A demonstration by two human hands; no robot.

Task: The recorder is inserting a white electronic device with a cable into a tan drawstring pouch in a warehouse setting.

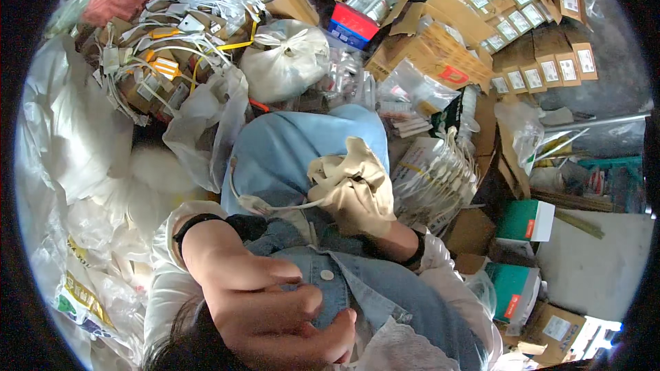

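Note:
My left hand (268,293) is raised near the camera, bare, its fingers curled and apart with nothing seen between them. A cream cloth glove covers my right hand (361,190), which rests over my lap. From that hand a white cable (299,207) runs left to a small pale connector piece (252,203) lying on my blue-clad leg, and its thin end curves upward beside the knee. The gloved fingers are bunched around the cable's right end, which the glove hides. A black band circles each wrist.
White cables with adapters (206,5) are heaped on cartons at upper left, near a tied white bag (286,59). Bundled cables (443,175) lie right of my knee. Opened cardboard boxes (433,56) and green-and-white boxes (521,221) stand farther right. Plastic bags (77,123) fill the left side.

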